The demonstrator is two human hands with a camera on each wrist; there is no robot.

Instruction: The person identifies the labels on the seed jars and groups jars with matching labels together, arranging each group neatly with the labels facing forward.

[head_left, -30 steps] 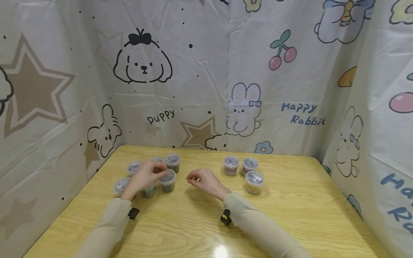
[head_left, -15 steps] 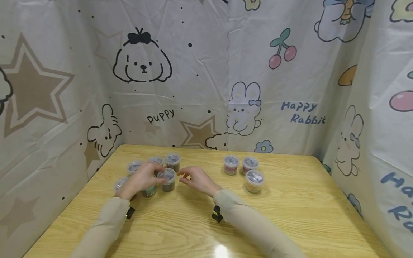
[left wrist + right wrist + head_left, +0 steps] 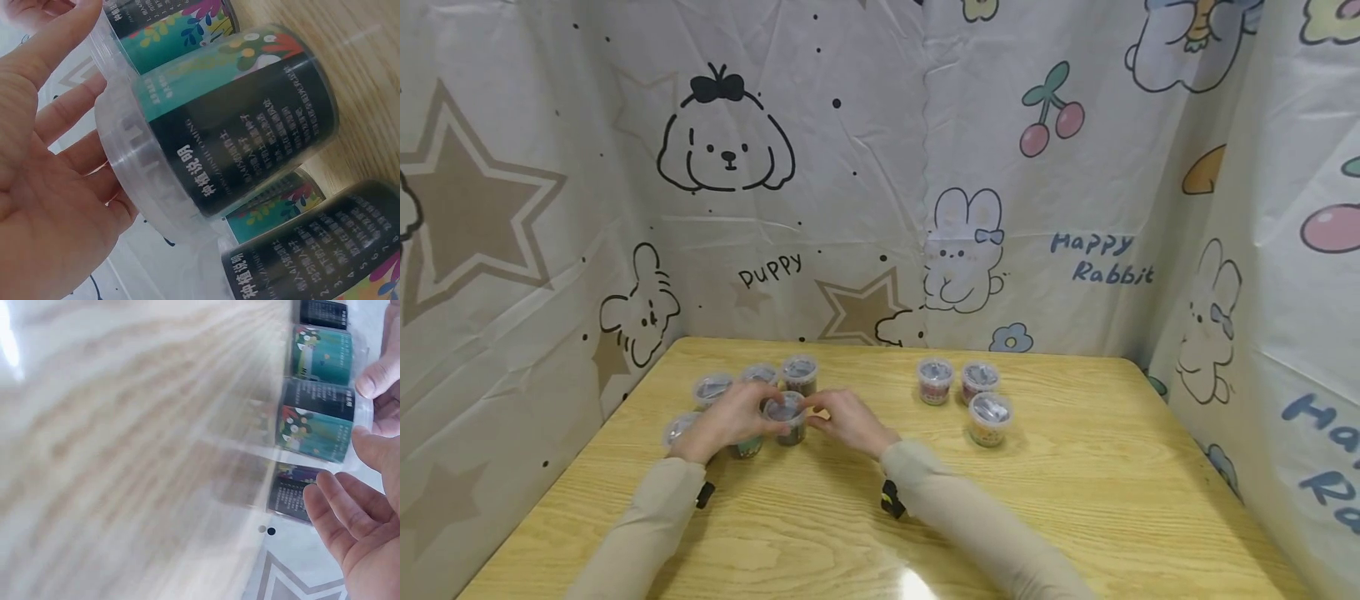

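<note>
A clear-lidded plastic cup with a dark and teal label (image 3: 791, 435) stands on the table at the front right of the left-hand cluster. From its left, my left hand (image 3: 730, 421) holds the lid's edge between thumb and fingers. My right hand (image 3: 850, 423) pinches the opposite edge. Seen from the right wrist, both thumbs meet the lid of this cup (image 3: 315, 422), and the other right fingers (image 3: 337, 506) reach past its far side. A neighbouring teal cup (image 3: 747, 447) sits under my left hand, partly hidden; its frosted lid (image 3: 150, 156) lies close to the left palm.
Several more lidded cups stand around my left hand, including a back cup (image 3: 801, 379) and a left cup (image 3: 681, 428). At the right are a pink cup (image 3: 935, 383), a dark red cup (image 3: 979, 383) and a yellow cup (image 3: 990, 422). A printed curtain (image 3: 865, 167) borders the wooden table (image 3: 1037, 517).
My right hand has moved left to the cup and now pinches its lid's edge. My left hand has lowered and closed around the other side. The cups stay in place.
</note>
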